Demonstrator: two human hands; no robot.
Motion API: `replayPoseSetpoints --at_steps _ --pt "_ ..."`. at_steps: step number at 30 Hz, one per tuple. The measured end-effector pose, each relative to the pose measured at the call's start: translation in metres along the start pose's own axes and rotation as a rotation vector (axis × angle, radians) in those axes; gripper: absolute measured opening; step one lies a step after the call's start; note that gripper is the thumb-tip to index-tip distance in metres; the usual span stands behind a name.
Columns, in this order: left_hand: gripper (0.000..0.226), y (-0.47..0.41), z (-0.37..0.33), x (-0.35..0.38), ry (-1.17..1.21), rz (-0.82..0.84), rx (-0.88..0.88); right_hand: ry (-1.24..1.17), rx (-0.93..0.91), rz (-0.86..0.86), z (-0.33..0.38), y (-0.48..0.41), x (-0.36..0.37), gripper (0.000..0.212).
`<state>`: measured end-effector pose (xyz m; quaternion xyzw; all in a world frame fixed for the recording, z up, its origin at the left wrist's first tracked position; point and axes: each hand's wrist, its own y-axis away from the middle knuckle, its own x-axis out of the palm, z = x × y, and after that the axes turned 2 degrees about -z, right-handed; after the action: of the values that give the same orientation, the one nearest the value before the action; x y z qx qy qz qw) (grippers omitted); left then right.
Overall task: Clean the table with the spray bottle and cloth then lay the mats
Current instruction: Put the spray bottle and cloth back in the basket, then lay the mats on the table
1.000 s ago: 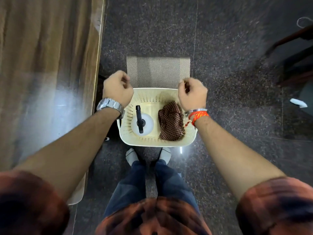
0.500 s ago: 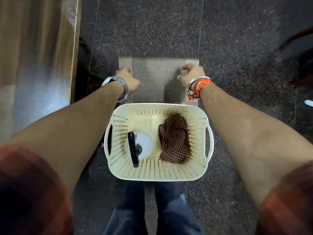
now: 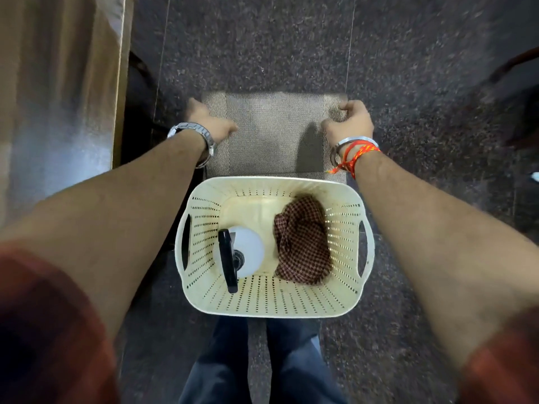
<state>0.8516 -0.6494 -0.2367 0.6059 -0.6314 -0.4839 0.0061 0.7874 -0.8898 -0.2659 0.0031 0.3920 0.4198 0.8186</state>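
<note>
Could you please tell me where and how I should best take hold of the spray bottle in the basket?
Come from straight above and grip the neck just under the black trigger head. The spray bottle stands upright in the basket, whose walls block any approach from the side, and the checked cloth lies close on its right.

Stretches both bare forearms out toward the far side. Curls the right hand (image 3: 349, 121) round the right edge of the mat (image 3: 271, 132), knuckles up. Keeps the left hand (image 3: 210, 121) at the left edge, blurred, grip unclear.
</note>
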Motion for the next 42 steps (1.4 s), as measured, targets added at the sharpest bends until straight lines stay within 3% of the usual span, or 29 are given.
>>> replayPoseSetpoints --at_steps 2,4,7,12,17,24,26,27,30,36,42 --pt "0.089 0.009 -0.001 -0.001 0.071 -0.118 0.049 -0.063 -0.039 -0.069 0.007 0.009 -0.004 0.044" --pt "0.072 0.021 -0.007 -0.001 0.100 -0.183 0.143 -0.140 -0.022 -0.074 0.022 0.014 -0.007 0.049" --pt "0.067 0.046 -0.023 -0.008 0.098 -0.186 0.356 -0.258 -0.033 -0.066 0.053 0.024 -0.015 0.036" --pt "0.067 0.096 -0.059 -0.050 0.132 -0.219 0.603 -0.392 -0.255 -0.171 0.100 0.065 -0.057 0.034" --pt "0.063 0.159 -0.078 -0.127 0.258 -0.355 0.645 -0.592 -0.384 -0.135 0.165 0.116 -0.095 0.047" --pt "0.028 0.227 -0.016 -0.274 0.386 -0.727 0.496 -0.528 -0.454 0.118 0.247 0.195 -0.089 0.041" --pt "0.039 0.232 0.015 -0.311 0.427 -0.793 0.417 -0.528 -0.482 0.199 0.267 0.228 -0.069 0.025" --pt "0.049 0.235 0.034 -0.329 0.425 -0.805 0.371 -0.510 -0.512 0.223 0.275 0.245 -0.055 0.020" --pt "0.063 0.239 0.098 -0.384 0.375 -0.781 0.271 -0.391 -0.612 0.248 0.294 0.297 -0.012 0.039" --pt "0.029 0.256 0.237 -0.470 0.472 -0.752 0.136 -0.236 -0.733 0.479 0.319 0.403 0.082 0.032" --pt "0.031 0.269 0.339 -0.531 0.578 -0.869 0.060 -0.204 -0.685 0.631 0.341 0.495 0.173 0.030"
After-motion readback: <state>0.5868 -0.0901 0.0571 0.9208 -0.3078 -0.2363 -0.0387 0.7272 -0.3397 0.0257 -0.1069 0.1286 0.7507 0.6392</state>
